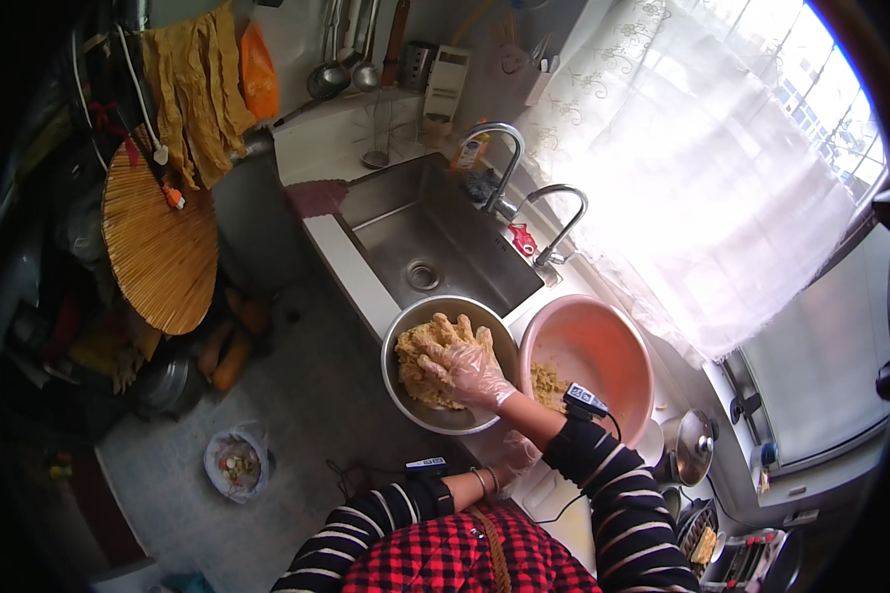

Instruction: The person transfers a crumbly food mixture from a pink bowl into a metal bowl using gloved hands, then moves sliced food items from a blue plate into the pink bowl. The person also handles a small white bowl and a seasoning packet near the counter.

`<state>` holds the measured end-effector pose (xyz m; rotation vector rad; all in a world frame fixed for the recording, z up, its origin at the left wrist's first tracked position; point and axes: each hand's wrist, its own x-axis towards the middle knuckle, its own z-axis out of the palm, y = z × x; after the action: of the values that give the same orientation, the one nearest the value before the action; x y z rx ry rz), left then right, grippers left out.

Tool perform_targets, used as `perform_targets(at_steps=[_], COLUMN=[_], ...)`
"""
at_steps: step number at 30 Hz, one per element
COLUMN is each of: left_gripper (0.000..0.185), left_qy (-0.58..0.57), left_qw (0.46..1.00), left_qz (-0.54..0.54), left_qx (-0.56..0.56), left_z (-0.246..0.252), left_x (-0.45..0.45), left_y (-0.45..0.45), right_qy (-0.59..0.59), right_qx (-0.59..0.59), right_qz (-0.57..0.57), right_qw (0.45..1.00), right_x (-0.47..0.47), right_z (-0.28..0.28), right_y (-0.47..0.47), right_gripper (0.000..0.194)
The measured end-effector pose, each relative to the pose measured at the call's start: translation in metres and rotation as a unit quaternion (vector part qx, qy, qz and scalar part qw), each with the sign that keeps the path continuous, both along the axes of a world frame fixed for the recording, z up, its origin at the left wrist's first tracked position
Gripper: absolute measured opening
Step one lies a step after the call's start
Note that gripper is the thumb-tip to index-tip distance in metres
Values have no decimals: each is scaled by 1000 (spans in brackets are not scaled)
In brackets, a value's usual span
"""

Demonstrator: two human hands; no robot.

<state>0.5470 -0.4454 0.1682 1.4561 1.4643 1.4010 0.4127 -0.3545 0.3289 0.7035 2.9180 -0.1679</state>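
My right hand (476, 374), in a clear plastic glove, is inside a round metal bowl (504, 356). Its spread fingers are coated with a tan, crumbly mixture (419, 367) and rest against it. The mixture is heaped mostly on the bowl's left side. My left hand (519, 454), also in a clear glove, is low at the counter's edge beneath my right forearm. Its fingers are partly hidden, so its grip is unclear. Beside the metal bowl, close to its rim, stands a pink plastic basin (601, 333) with some of the same mixture (547, 382) at its bottom.
A stainless steel sink (445, 244) with two curved faucets (515, 141) lies beyond the bowls. On the right are a lidded pot (690, 445) and a curtained window (697, 170). A bagged waste bin (236, 463) stands on the floor at left, below a round woven mat (159, 244).
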Motion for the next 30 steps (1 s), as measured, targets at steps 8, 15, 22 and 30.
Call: perform_targets(at_steps=[8, 15, 22, 30], left_gripper=[62, 70, 81, 75], left_qy=[-170, -270, -409, -459], left_qw=[973, 949, 895, 870], left_qz=[34, -9, -36, -68], left_qx=[-151, -161, -175, -169], left_z=[18, 44, 60, 78], left_x=[-3, -21, -28, -34], left_y=[11, 8, 3, -2], right_qy=[405, 539, 215, -75], right_qx=[-598, -671, -624, -463], right_qz=[-242, -167, -501, -402], right_qw=[648, 482, 559, 786], right_x=[44, 143, 288, 316], right_z=[67, 86, 16, -55], right_y=[17, 49, 101, 107], right_gripper=[57, 55, 54, 54])
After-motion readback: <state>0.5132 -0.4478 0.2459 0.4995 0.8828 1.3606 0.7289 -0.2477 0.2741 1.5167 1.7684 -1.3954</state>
